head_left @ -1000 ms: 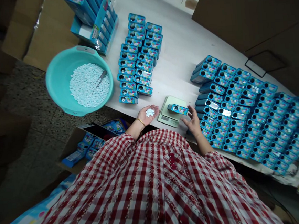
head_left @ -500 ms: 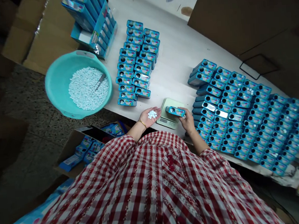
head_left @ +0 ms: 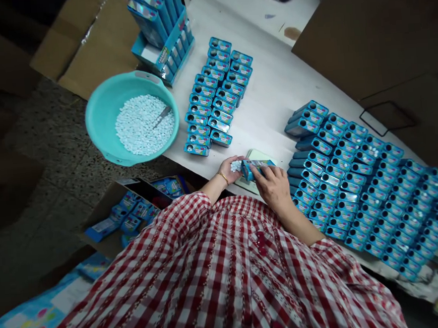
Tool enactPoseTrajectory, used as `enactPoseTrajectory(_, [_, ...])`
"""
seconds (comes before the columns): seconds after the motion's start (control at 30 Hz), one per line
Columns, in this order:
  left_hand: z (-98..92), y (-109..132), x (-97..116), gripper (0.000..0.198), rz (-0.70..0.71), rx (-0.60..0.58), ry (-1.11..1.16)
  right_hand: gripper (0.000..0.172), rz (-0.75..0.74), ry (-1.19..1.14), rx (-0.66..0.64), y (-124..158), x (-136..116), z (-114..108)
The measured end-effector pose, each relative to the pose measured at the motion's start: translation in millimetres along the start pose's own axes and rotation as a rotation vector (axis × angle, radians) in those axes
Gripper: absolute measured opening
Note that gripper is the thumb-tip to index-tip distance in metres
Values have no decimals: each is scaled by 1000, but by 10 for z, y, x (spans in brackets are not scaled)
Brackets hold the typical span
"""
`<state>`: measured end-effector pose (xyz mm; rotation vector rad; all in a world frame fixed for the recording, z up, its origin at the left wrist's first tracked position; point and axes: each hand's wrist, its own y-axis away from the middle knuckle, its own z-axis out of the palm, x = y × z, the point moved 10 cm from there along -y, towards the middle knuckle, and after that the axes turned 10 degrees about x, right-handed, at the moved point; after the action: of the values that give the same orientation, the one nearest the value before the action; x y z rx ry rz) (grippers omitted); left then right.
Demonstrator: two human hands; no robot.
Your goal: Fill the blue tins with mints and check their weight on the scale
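My left hand (head_left: 227,170) is cupped palm up and carries a small heap of pale candies (head_left: 236,165). My right hand (head_left: 274,188) grips a blue candy tin (head_left: 256,168) from above. The tin lies tilted on its side, with its end at the heap in my left palm. Beneath the tin is a pale green scale (head_left: 255,155), partly hidden by it and by my right hand; its display cannot be read. Left of my hands, a turquoise basin (head_left: 99,118) holds many of the same candies and a dark-handled scoop or knife (head_left: 162,116).
Two rows of blue tins (head_left: 214,106) stand upright on the white table (head_left: 264,92). A large block of tins (head_left: 361,188) fills the right side. At the back left is a display box (head_left: 165,57) of taller packs. Cartons with blue packs (head_left: 132,216) sit below the table edge.
My right hand has lifted the tin off the scale, turned it over and brought it left to my cupped left hand. The view has shifted, so everything appears farther right.
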<state>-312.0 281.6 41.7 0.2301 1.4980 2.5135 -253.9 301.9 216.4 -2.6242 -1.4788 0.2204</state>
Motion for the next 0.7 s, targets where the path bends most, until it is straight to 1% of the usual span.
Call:
enactPoseTrajectory(0.13, [8, 21, -15, 26, -17, 7, -16, 48, 18, -23, 8, 36, 7, 0])
enactPoseTrajectory(0.27, [26, 50, -55, 23, -31, 14, -36, 49, 78, -113, -15, 84, 39, 37])
enactPoseTrajectory(0.37, [28, 52, -90, 21, -35, 30, -23, 48, 136, -135, -19, 110, 131, 45])
enactPoseTrajectory(0.47, [48, 50, -98, 21, -31, 22, -5, 45, 227, -192, 28, 170, 310, 48])
enactPoseTrajectory(0.57, [35, 44, -72, 21, -28, 24, -3, 39, 378, -441, 159, 297, 563, 124])
enactPoseTrajectory(0.63, [-1, 43, -34, 20, -25, 28, -6, 35, 506, -658, 241, 416, 733, 287])
enactPoseTrajectory(0.7, [-65, 51, 32, 20, -8, 38, 2, 34, 645, -842, 291, 538, 865, 519])
